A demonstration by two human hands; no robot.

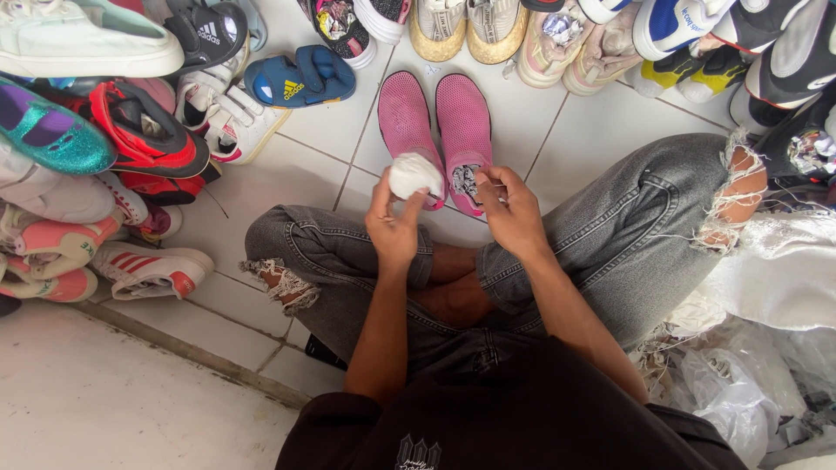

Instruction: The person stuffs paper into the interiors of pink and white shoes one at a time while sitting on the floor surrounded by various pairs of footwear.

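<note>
Two pink mesh slip-on shoes stand side by side on the white tiled floor, toes pointing away from me. My left hand (394,222) grips a crumpled white paper ball (413,174) right at the opening of the left pink shoe (402,117). My right hand (509,209) pinches the heel opening of the right pink shoe (463,117), where crumpled paper stuffing shows inside. I sit cross-legged in ripped grey jeans (627,235), with both shoes just in front of my knees.
Many shoes ring the floor: a blue sandal (300,80), white sneakers (228,117), a red and black shoe (144,135), a teal glitter shoe (48,130), gold-toed shoes (466,30). White plastic bags and paper (749,383) pile up at my right. A floor step (183,348) runs lower left.
</note>
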